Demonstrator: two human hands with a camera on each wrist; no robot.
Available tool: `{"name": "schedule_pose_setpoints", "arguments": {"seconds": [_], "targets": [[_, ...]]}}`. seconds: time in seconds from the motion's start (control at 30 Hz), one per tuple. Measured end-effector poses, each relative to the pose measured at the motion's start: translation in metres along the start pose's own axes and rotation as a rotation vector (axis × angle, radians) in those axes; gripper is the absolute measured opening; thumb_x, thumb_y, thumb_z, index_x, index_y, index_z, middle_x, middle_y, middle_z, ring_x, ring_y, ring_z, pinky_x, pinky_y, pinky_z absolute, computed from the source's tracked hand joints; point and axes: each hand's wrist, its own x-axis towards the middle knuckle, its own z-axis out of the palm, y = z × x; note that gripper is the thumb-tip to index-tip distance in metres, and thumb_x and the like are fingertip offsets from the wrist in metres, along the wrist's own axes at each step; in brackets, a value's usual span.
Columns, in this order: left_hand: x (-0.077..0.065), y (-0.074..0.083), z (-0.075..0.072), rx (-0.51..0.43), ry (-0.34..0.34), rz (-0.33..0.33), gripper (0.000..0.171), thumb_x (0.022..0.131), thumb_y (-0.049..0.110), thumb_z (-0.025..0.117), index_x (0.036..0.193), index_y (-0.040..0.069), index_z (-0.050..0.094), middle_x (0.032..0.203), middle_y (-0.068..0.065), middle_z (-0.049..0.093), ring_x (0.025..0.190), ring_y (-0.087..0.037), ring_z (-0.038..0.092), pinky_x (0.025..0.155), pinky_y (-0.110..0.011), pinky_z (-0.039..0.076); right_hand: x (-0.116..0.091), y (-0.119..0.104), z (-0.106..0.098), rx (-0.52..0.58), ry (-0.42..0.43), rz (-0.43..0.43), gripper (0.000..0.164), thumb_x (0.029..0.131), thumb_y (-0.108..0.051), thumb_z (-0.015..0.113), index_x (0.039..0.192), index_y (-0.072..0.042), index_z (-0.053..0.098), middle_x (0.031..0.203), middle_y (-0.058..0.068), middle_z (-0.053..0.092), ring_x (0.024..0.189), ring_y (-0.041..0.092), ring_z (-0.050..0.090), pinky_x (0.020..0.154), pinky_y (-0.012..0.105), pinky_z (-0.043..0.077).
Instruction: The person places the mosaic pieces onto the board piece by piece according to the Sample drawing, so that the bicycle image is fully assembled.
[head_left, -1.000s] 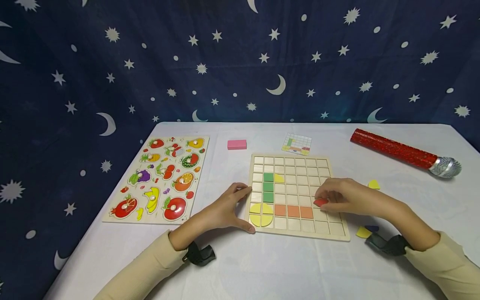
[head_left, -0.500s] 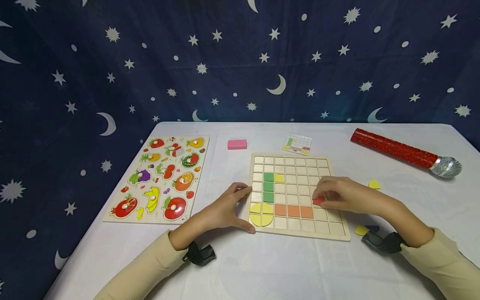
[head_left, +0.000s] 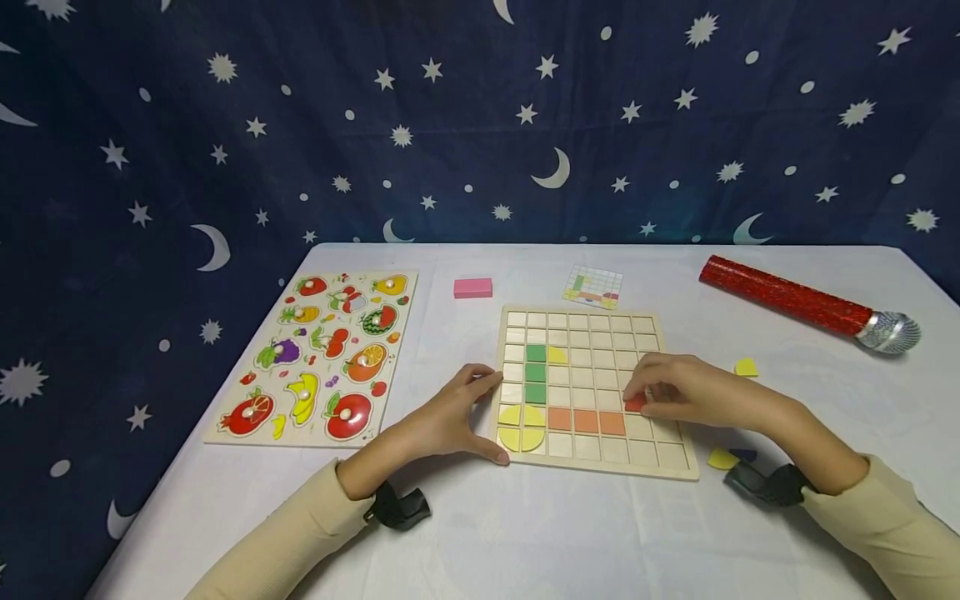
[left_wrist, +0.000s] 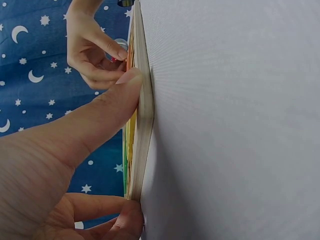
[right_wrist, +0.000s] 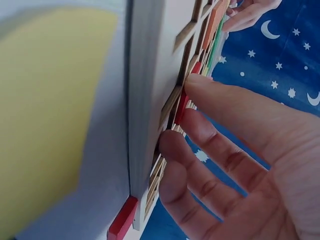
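A square wooden grid board (head_left: 585,333) lies on the white table, with green, orange and yellow pieces set in some cells. My left hand (head_left: 446,415) holds the board by its near-left corner, thumb on the front rim and fingers at the left side. My right hand (head_left: 693,392) pinches a red piece (head_left: 634,404) at the cell right of the three orange squares (head_left: 587,422). The right wrist view shows this red piece (right_wrist: 184,102) at thumb and index finger, tilted into the grid, its lower edge hidden. The other fingertips rest by the board's cells.
A small pattern card (head_left: 592,287) and a pink block (head_left: 473,288) lie behind the board. To the left is a fruit puzzle (head_left: 315,358), to the right a red microphone (head_left: 795,296). Yellow pieces (head_left: 746,367) and a dark blue piece (head_left: 742,455) lie near my right arm.
My right hand has shifted slightly left with the red piece, which has come down against the end of the orange row. My left hand stays at the board's corner.
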Motion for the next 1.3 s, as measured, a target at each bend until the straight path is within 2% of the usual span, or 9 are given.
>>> {"name": "schedule_pose_setpoints", "arguments": {"seconds": [0.27,0.5,0.67,0.8,1.17,1.3], "targets": [[0.0,-0.001,0.0,-0.002,0.001,0.007,0.105,0.062,0.025,0.094,0.145,-0.008,0.038,0.144,-0.017,0.036,0.125,-0.026,0.045,0.108,-0.043,0.037,-0.004,0.003,0.001,0.009,0.009,-0.006,0.023,0.085,-0.015,0.076,0.107,-0.016,0.073,0.095,-0.009,0.058,0.078,0.007,0.049,0.065,0.021,0.045],[0.0,-0.001,0.0,-0.004,0.002,0.001,0.105,0.063,0.025,0.094,0.145,-0.007,0.038,0.144,-0.017,0.036,0.126,-0.026,0.044,0.109,-0.043,0.036,-0.015,0.01,-0.002,0.004,0.051,-0.057,0.022,0.087,-0.02,0.074,0.109,-0.017,0.072,0.1,-0.007,0.06,0.079,0.006,0.049,0.066,0.022,0.046],[0.0,-0.002,0.001,-0.008,0.001,0.0,0.105,0.063,0.025,0.094,0.146,-0.007,0.037,0.144,-0.017,0.035,0.128,-0.027,0.043,0.11,-0.043,0.034,-0.022,0.013,-0.007,0.015,0.069,-0.017,0.022,0.086,-0.021,0.076,0.107,-0.017,0.072,0.095,-0.008,0.057,0.076,0.003,0.049,0.064,0.022,0.046],[0.001,-0.002,0.001,-0.005,0.002,0.006,0.106,0.063,0.026,0.094,0.146,-0.007,0.037,0.144,-0.017,0.036,0.128,-0.026,0.043,0.11,-0.043,0.035,-0.026,0.017,-0.012,0.001,0.084,0.015,0.024,0.084,-0.016,0.077,0.107,-0.013,0.072,0.09,-0.01,0.056,0.076,0.003,0.048,0.064,0.022,0.047],[0.0,-0.002,0.001,-0.015,-0.003,0.002,0.106,0.063,0.025,0.094,0.146,-0.007,0.037,0.144,-0.017,0.035,0.129,-0.026,0.042,0.11,-0.043,0.034,-0.031,0.032,-0.016,-0.042,0.151,0.112,0.028,0.079,-0.013,0.081,0.105,-0.013,0.073,0.097,-0.007,0.063,0.077,0.005,0.049,0.062,0.021,0.047],[0.0,-0.002,0.001,-0.01,0.0,0.002,0.106,0.062,0.026,0.094,0.146,-0.007,0.037,0.144,-0.017,0.035,0.128,-0.026,0.043,0.109,-0.042,0.035,-0.03,0.036,-0.016,-0.062,0.148,0.153,0.029,0.076,-0.01,0.082,0.104,-0.012,0.073,0.098,-0.005,0.064,0.079,0.008,0.05,0.062,0.021,0.047]]}}
